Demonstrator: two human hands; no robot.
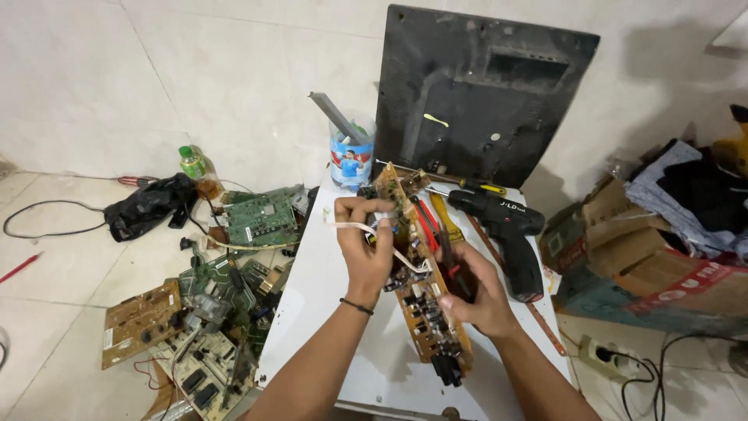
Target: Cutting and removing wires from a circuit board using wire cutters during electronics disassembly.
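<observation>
Both hands meet over the white surface point(327, 312): the left hand point(365, 248) pinches a pale ribbon cable point(354, 227) beside the brown circuit board point(425, 300), while the right hand point(481, 296) grips that board and red-handled pliers point(448, 261), left of the black drill point(510, 234).

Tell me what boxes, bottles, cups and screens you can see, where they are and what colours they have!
Cup: on the white table's back edge, round, blue and white with a picture.
Bottle: on the floor by the wall, green cap, amber drink.
Cardboard boxes: on the right, brown, one with a red label.
Flat screen panel: leaning on the wall behind the table, dark grey back showing.
</observation>
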